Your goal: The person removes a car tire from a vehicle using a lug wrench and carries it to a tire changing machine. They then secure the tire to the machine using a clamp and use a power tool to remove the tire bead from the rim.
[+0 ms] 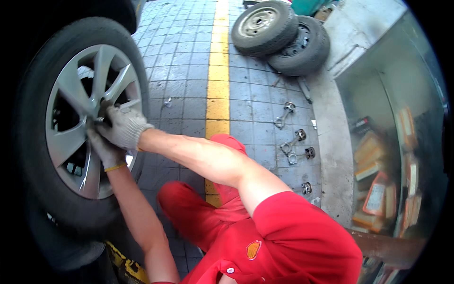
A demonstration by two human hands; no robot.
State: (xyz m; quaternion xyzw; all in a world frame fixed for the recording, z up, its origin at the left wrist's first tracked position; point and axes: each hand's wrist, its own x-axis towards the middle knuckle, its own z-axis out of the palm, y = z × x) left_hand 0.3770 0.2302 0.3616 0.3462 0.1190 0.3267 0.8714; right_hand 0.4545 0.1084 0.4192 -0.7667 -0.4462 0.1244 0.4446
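Note:
A car wheel [137, 109] with a silver spoked alloy rim [68, 142] stands upright on the left. Both my hands wear pale knitted gloves and meet at its hub. My right hand [126, 127] is closed at the hub, its dark-stained fingers curled around a small dark piece that I cannot make out. Just below it, my left hand [106, 149] reaches up with its fingers drawn together against the hub centre. The right hand partly covers its fingertips, so what they hold is hidden.
Two loose wheels, an upper tyre [265, 28] leaning on a lower tyre [302, 47], lie at the far right. Several pistons with connecting rods, one piston [289, 109] among them, rest on the tiled floor. A glass cabinet [378, 94] holding boxes stands at the right.

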